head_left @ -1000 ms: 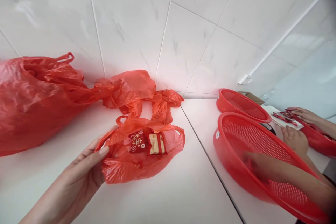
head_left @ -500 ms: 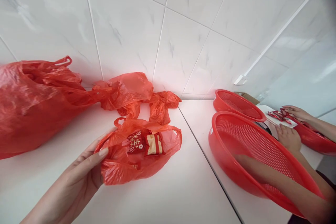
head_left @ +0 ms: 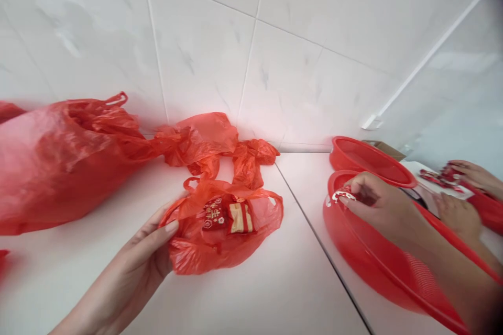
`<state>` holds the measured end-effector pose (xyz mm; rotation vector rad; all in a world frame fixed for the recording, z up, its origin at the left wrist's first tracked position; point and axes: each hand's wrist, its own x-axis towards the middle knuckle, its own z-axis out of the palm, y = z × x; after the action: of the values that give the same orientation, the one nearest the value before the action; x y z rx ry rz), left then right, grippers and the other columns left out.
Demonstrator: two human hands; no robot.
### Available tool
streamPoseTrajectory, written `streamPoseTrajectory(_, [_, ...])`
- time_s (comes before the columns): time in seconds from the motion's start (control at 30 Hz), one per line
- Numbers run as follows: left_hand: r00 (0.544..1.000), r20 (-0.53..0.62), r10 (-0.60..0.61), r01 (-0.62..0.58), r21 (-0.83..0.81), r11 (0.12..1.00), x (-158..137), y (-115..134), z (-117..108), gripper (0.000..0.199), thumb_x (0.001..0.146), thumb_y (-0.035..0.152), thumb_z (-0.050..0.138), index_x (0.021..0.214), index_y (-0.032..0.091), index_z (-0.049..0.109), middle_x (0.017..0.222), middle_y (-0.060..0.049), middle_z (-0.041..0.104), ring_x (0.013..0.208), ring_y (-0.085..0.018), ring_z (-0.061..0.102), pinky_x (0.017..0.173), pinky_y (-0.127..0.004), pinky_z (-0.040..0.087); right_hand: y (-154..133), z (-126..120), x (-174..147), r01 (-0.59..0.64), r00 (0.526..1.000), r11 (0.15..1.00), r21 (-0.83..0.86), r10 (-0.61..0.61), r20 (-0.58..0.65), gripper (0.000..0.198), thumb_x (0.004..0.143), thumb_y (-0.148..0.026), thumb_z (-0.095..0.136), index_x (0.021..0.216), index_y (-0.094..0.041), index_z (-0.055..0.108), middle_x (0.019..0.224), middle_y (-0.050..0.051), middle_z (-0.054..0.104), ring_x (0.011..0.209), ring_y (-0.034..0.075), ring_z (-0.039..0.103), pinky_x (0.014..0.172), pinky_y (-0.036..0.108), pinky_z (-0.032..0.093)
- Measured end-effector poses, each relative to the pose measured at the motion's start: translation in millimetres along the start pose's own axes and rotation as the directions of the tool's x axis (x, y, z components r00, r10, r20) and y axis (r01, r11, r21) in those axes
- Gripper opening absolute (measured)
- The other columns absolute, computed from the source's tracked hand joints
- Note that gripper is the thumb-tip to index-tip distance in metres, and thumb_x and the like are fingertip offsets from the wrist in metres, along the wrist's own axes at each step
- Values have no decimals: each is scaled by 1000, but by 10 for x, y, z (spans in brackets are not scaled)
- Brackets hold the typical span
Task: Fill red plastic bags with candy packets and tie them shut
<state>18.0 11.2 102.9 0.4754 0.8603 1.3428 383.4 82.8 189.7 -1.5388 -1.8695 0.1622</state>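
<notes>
My left hand (head_left: 147, 243) is closed on the left rim of a thin red plastic bag (head_left: 196, 261), holding its mouth open. Inside lie small wrapped snacks: a dark red packet (head_left: 215, 214) with white print and a red packet with a cream-coloured middle (head_left: 241, 218). Over the near red basket (head_left: 341, 241), at its far-left rim, my right hand (head_left: 377, 204) pinches a small red-and-white packet (head_left: 344, 196). Its print is too blurred to read. The basket has mesh sides, and my right forearm hides part of its inside.
A large full red bag (head_left: 74, 167) stands at the left. Crumpled red bags (head_left: 204, 136) lie along the tiled wall. Behind the near basket is another red basket (head_left: 373, 162). At far right, a co-worker's hands (head_left: 458, 214) are by red packets on a white surface.
My right hand has come up out of the near basket with a small packet in its fingers. My left hand keeps its hold on the bag. The view has shifted slightly left.
</notes>
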Motion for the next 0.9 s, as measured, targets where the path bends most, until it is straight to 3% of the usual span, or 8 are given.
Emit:
streamPoseTrajectory(0.1, [998,57,30,-29,-25,999,-12,-13,5,64,84,23,63,141,36,38,127,-4,63,104,-24,66,78,-31,59,-386,221,-112,174,980,979,-103,-162,115,14,77,-25,60,74,-24,46,78,-2,61,63,12,52,56,25,40])
streamPoseTrajectory(0.23, [993,105,50,-46,-43,998,-28,-10,-14,62,87,22,59,142,37,35,129,-5,60,107,-23,64,83,-33,57,-880,716,-192,398,867,917,-5,-375,327,11,81,-18,53,76,-23,44,74,-5,58,61,10,51,55,23,38])
streamPoseTrajectory(0.37, [990,123,61,-56,-46,997,-69,23,-10,61,88,22,58,142,36,35,126,-6,61,105,-23,64,81,-31,56,-1147,1072,-123,482,793,876,2,-437,425,18,80,-23,62,79,-22,44,78,-5,57,61,11,52,57,24,39])
streamPoseTrajectory(0.43, [989,134,63,-60,-28,998,-82,53,-5,58,88,24,58,141,34,38,123,-6,63,103,-22,65,79,-30,56,-1135,1089,-84,413,842,911,11,-386,376,20,80,-33,64,85,-24,47,84,-4,59,67,12,56,60,24,43])
streamPoseTrajectory(0.53, [989,133,61,-68,51,996,-78,120,-21,53,87,26,59,138,32,42,119,-6,64,97,-20,66,77,-29,56,-964,1025,-71,294,951,956,7,-293,101,17,86,-41,55,93,-25,51,97,-2,61,80,14,61,67,26,47])
streamPoseTrajectory(0.6, [989,122,82,-98,131,987,-65,179,-50,52,86,28,61,135,31,44,117,-6,65,90,-18,66,73,-28,55,-797,1024,-90,223,974,974,-43,-225,-30,28,83,-47,56,102,-26,52,110,2,59,87,18,62,68,28,49])
streamPoseTrajectory(0.77, [970,114,216,-244,398,884,-37,384,-96,51,79,32,69,125,28,47,105,-4,66,77,-15,63,62,-25,52,-421,1209,-98,-20,987,994,-107,36,154,70,74,-57,60,132,-25,39,133,9,50,103,26,60,70,33,50])
streamPoseTrajectory(0.9, [897,83,435,-353,728,588,-41,610,-47,35,80,28,64,113,27,55,98,-1,68,82,-17,63,68,-27,51,-254,1158,71,-188,910,975,-116,217,354,37,76,-49,58,103,-23,60,94,3,65,79,21,61,62,30,45])
